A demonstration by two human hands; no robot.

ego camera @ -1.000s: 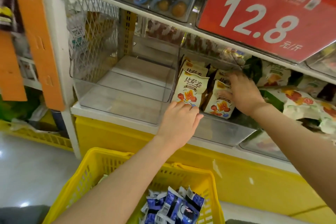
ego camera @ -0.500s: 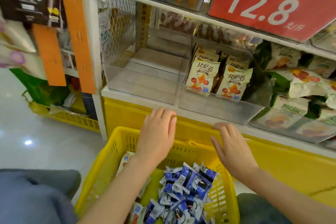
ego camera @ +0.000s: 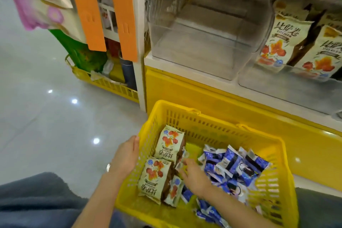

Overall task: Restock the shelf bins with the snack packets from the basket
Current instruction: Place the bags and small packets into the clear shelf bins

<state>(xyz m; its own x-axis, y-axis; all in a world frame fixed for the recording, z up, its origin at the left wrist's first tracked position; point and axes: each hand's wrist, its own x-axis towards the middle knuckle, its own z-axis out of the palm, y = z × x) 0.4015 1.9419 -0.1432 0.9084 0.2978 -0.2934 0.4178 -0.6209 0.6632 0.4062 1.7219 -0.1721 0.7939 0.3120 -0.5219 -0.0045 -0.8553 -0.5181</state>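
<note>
The cream snack packets (ego camera: 167, 144) lie in the left part of the yellow basket (ego camera: 209, 123), one behind the other, with their fronts up. A pile of small blue packets (ego camera: 234, 164) fills the right part. The right hand (ego camera: 196, 176) is down inside the basket, between the cream packets and the blue pile. Its fingers (ego camera: 185, 162) bend down and touch the edge of a small packet just beside the cream ones. I cannot tell if they pinch it.

The left hand (ego camera: 125, 157) is outside the basket, flat against its left wall. Its fingers are straight and close together, and their tips reach the rim. The cream packets sit just on the other side of that wall.

The basket stands on the shiny floor (ego camera: 46, 116), in front of the yellow shelf base (ego camera: 203, 94). Above is a see-through bin (ego camera: 185, 57). In the bin to its right, more cream packets (ego camera: 283, 42) stand up.
</note>
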